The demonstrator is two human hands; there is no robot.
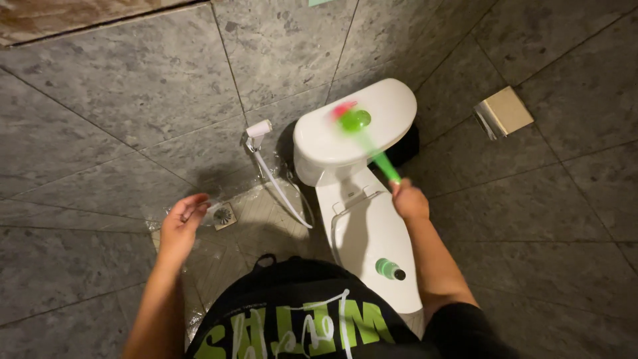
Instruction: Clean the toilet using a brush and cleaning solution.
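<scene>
Brush position over toilet tank

One green brush (364, 136), motion-blurred, is over the white toilet tank (392, 106), gripped by the right hand (409, 199). One left hand (181, 225) hangs spread, holding nothing. One green bottle (389, 268) stands on the closed lid (365, 233). One spray hose (282, 186) hangs left; one paper holder (504, 112) is on the wall. Brush head detail is unclear.

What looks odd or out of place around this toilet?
A green bottle with a dark cap stands on the closed toilet lid, an unusual perch. The right hand holds a green-handled brush, motion-blurred over the tank. Nothing looks spilled or broken.
</scene>
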